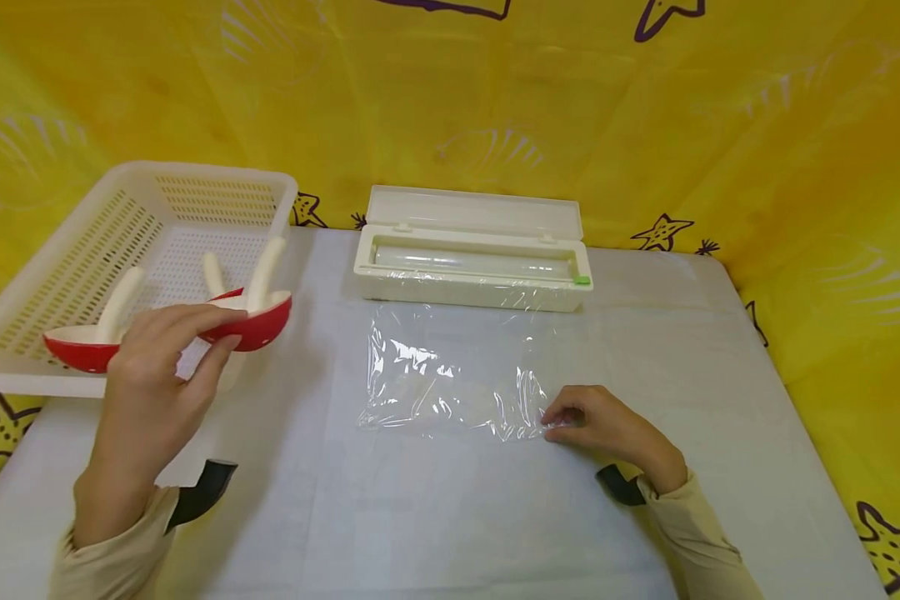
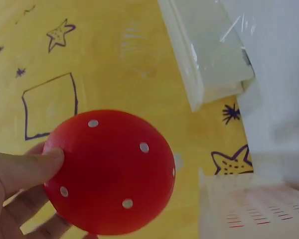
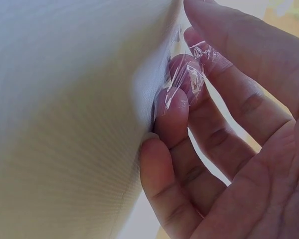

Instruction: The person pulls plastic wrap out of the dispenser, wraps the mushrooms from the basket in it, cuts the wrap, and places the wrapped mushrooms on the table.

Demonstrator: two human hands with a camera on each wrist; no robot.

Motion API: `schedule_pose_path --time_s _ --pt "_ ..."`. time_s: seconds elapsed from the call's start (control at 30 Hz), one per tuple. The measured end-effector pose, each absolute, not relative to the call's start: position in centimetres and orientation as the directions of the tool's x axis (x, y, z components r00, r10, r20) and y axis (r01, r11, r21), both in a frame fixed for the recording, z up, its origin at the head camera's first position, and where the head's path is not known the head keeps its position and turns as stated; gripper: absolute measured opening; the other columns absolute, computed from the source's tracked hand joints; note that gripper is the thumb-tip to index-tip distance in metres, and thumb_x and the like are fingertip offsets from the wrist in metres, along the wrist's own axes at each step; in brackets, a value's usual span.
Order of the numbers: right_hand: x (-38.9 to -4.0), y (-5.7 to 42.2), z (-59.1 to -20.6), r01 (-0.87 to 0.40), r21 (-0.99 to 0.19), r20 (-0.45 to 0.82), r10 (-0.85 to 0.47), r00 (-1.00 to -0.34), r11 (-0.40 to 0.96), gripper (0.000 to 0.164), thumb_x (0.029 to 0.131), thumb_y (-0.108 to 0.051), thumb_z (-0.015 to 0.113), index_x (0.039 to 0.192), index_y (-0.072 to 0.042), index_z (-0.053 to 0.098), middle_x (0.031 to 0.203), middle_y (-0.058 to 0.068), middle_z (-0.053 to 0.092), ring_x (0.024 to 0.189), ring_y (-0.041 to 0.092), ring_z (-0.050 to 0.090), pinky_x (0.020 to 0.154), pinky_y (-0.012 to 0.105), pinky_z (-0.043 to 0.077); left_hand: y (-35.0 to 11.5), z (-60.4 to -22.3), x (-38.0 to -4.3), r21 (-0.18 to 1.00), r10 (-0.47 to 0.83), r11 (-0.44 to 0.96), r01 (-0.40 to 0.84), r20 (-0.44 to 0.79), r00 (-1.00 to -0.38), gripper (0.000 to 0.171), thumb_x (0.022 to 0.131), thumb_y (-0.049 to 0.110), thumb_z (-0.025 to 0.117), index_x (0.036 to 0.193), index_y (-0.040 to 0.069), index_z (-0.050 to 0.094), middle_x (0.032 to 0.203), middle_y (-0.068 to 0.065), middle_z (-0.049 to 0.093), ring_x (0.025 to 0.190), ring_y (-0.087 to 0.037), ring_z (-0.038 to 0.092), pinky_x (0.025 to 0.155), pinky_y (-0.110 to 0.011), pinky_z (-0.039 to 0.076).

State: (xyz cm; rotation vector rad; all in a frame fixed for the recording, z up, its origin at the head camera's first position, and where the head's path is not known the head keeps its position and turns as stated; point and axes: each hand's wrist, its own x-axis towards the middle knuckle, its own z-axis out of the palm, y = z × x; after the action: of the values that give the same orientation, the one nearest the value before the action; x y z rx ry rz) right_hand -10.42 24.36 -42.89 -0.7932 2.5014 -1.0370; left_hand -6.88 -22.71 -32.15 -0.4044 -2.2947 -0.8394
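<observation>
My left hand (image 1: 157, 358) pinches the cap of a toy mushroom (image 1: 266, 323), stem up, at the right side of a white basket (image 1: 213, 172). In the left wrist view its red cap (image 2: 109, 172) with white dots faces the camera, thumb pressed on the edge. Another toy mushroom (image 1: 82, 350) shows left of the hand, and one more stem (image 1: 212, 273) stands behind it. My right hand (image 1: 607, 425) pinches the near right corner of a clear plastic wrap sheet (image 1: 450, 375). In the right wrist view the wrap (image 3: 192, 77) bunches at the fingertips.
A cream wrap dispenser (image 1: 472, 290) stands at the back centre, lid (image 1: 472, 212) raised, with a roll (image 1: 472, 262) inside and a green piece (image 1: 582, 281) at its right end. A yellow patterned cloth (image 1: 435, 100) hangs behind the table (image 1: 450, 517).
</observation>
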Motion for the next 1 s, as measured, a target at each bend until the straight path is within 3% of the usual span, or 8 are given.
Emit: schedule_pose_path --time_s 0.07,0.1,0.17,0.23,0.37,0.53,0.73,1.0 --pt "-10.5 24.4 -42.9 -0.37 -0.723 -0.078 -0.601 -0.795 0.583 0.015 0.08 -0.01 0.082 0.091 -0.01 0.074 0.088 -0.002 0.071 0.078 0.0 0.058 0.073 0.021 0.053 -22.6 -32.5 -7.1 0.465 0.094 0.718 0.518 0.673 -0.734 0.022 0.087 0.003 0.073 0.108 -0.002 0.073 0.104 -0.02 0.071 0.107 -0.006 0.053 0.102 -0.012 0.034" --pt "-10.5 24.4 -42.9 -0.369 -0.724 -0.079 -0.601 -0.795 0.583 0.014 0.08 -0.01 0.082 0.091 -0.01 0.074 0.088 -0.002 0.071 0.078 -0.001 0.058 0.073 0.02 0.053 -22.6 -32.7 -7.3 0.469 0.107 0.703 0.534 0.673 -0.732 0.022 0.092 0.014 0.07 0.108 -0.001 0.073 0.104 -0.019 0.072 0.107 -0.006 0.054 0.103 -0.012 0.034" --pt "-10.5 24.4 -42.9 -0.371 -0.723 -0.078 -0.603 -0.794 0.582 0.014 0.08 -0.011 0.082 0.091 -0.01 0.074 0.088 -0.003 0.071 0.078 0.0 0.058 0.073 0.021 0.053 -22.5 -33.0 -7.5 0.474 0.131 0.677 0.563 0.675 -0.726 0.04 0.096 0.037 0.062 0.107 0.0 0.074 0.102 -0.018 0.072 0.108 -0.001 0.052 0.102 -0.012 0.035" --pt "-10.6 24.4 -42.9 -0.374 -0.723 -0.075 -0.605 -0.793 0.58 0.014 0.08 -0.011 0.082 0.092 -0.01 0.074 0.088 -0.003 0.071 0.079 0.0 0.058 0.073 0.021 0.053 -22.3 -33.2 -7.8 0.475 0.152 0.66 0.582 0.675 -0.723 0.047 0.096 0.043 0.059 0.106 0.0 0.074 0.1 -0.017 0.071 0.108 0.002 0.051 0.103 -0.012 0.036" --pt "-10.6 24.5 -43.0 -0.377 -0.724 -0.072 -0.606 -0.792 0.578 0.014 0.08 -0.011 0.082 0.092 -0.01 0.074 0.089 -0.002 0.071 0.079 0.003 0.06 0.073 0.021 0.053 -21.9 -33.6 -8.2 0.468 0.195 0.633 0.617 0.675 -0.712 0.036 0.095 0.032 0.064 0.106 -0.001 0.073 0.102 -0.017 0.071 0.109 -0.002 0.056 0.105 -0.013 0.037" --pt "-10.5 24.6 -43.0 -0.378 -0.716 -0.076 -0.604 -0.794 0.587 0.013 0.081 -0.01 0.081 0.091 -0.009 0.074 0.088 -0.002 0.07 0.079 0.004 0.06 0.073 0.021 0.053 -20.9 -34.3 -8.7 0.457 0.254 0.583 0.672 0.683 -0.685 0.052 0.098 0.046 0.054 0.105 -0.002 0.073 0.103 -0.017 0.071 0.111 -0.009 0.059 0.107 -0.013 0.038" --pt "-10.4 24.5 -43.2 -0.408 -0.706 -0.046 -0.612 -0.789 0.579 0.013 0.08 -0.008 0.081 0.09 -0.01 0.073 0.087 -0.003 0.07 0.078 0.006 0.06 0.072 0.02 0.053 -19.8 -35.4 -9.2 0.422 0.315 0.518 0.744 0.715 -0.624 0.048 0.099 0.043 0.055 0.102 -0.001 0.073 0.099 -0.016 0.071 0.108 -0.02 0.06 0.108 -0.014 0.039" --pt "-10.4 24.3 -43.2 -0.428 -0.708 -0.024 -0.625 -0.78 0.562 0.012 0.081 -0.01 0.081 0.09 -0.009 0.073 0.087 -0.001 0.07 0.078 0.007 0.06 0.072 0.021 0.052 -18.6 -36.2 -8.9 0.385 0.397 0.503 0.774 0.693 -0.602 0.042 0.102 0.037 0.051 0.103 0.001 0.073 0.1 -0.012 0.072 0.115 -0.026 0.06 0.113 -0.02 0.037"
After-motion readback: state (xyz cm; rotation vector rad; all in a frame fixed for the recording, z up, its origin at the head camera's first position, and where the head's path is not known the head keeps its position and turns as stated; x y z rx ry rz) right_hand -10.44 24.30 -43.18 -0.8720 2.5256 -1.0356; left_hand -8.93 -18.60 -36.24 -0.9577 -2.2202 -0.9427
